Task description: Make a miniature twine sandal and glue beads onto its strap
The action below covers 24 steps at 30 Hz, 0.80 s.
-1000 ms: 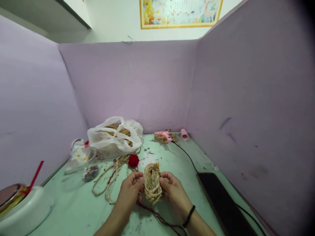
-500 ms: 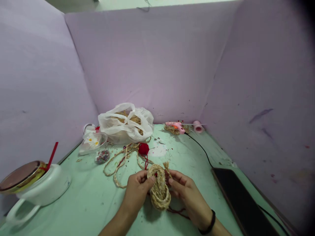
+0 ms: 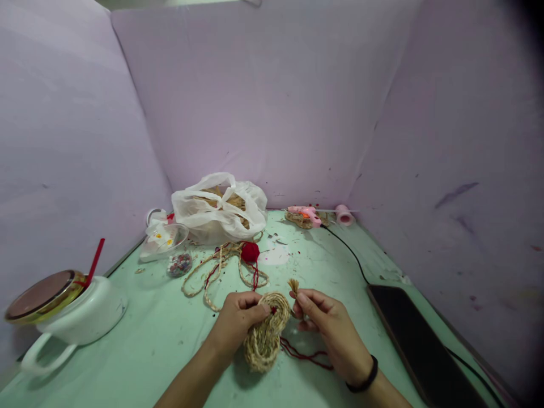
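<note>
A small slipper shape of coiled braided straw rope (image 3: 264, 343) is pinched by my left hand (image 3: 238, 322) at its upper left edge. Its bottom end points toward me, and a bit of red yarn shows near the thumb. My right hand (image 3: 329, 326), with a black band on the wrist, pinches the frayed end of the straw braid (image 3: 293, 285) just right of the slipper shape. Red yarn strands (image 3: 308, 357) trail on the table under the right hand. Beyond the hands lie a red yarn ball (image 3: 250, 252) and loose loops of straw braid (image 3: 211, 283).
Behind stands a white plastic bag (image 3: 219, 212) of straw. A pink glue gun (image 3: 306, 214) and pink spool (image 3: 343, 215) lie at the back right. A dark phone-like slab (image 3: 419, 345) is at right; a white pot (image 3: 93, 311) and a tub of beads (image 3: 179, 264) are at left.
My right hand has drawn the frayed braid end slightly right, away from the slipper shape. The slipper shape has tilted, its lower end swinging left. The view has shifted slightly.
</note>
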{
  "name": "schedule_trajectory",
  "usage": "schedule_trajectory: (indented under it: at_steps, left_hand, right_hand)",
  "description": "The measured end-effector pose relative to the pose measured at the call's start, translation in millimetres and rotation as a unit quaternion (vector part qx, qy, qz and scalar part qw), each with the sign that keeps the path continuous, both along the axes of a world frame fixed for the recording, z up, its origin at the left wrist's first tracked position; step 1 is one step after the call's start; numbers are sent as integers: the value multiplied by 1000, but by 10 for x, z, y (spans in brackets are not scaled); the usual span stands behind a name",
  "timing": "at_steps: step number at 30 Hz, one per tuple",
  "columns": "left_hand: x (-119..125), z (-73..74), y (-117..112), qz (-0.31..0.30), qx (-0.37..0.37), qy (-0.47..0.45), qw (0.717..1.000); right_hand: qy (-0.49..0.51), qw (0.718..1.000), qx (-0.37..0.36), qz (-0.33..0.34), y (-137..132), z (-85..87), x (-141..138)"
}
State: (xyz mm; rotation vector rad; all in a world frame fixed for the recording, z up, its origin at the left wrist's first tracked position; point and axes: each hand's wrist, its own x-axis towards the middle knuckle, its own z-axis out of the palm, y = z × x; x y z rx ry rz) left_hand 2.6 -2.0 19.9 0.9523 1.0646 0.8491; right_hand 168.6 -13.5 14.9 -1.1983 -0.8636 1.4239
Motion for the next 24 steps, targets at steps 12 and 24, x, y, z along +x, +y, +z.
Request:
schedule_trajectory:
  at_steps: [12,24]
  left_hand:
    - [-22,53,39,41,-74,-106,991]
    - [-18,20,19,-9,-46,-44,998]
  right_hand:
    - [35,999,4,-34,-9,32,5]
    - [-17,999,17,-33,-2,39,37]
